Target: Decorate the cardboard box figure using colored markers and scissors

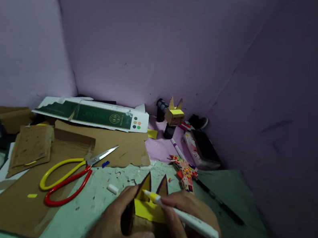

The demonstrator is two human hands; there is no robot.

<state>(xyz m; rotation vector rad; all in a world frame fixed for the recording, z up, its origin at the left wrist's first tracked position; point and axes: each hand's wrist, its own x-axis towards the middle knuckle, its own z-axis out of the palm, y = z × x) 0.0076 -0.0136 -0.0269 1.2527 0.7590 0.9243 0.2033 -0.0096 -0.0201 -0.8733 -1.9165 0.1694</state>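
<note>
In front of me at the bottom middle is a small cardboard box point(148, 227) with two pointed ears edged in dark purple and a yellow strip point(149, 211) across its top. My left hand point(119, 226) grips the box from its left side, thumb on the front. Pinched in my right hand point(194, 228) is a white marker point(190, 220) with a yellow tip. The tip meets, or is very close to, the left ear point(145, 186). The box's lower part is dark and partly hidden by my hands. A white marker cap point(112, 189) lies to the left.
Scissors point(87, 166) with yellow and red handles lie open on cardboard point(53, 182) at left. A similar eared box point(174, 116) stands on a black cylinder at the back. A patterned paper piece point(185, 172), a knife-like black tool point(221, 202) and a phone-like slab point(205, 147) are right.
</note>
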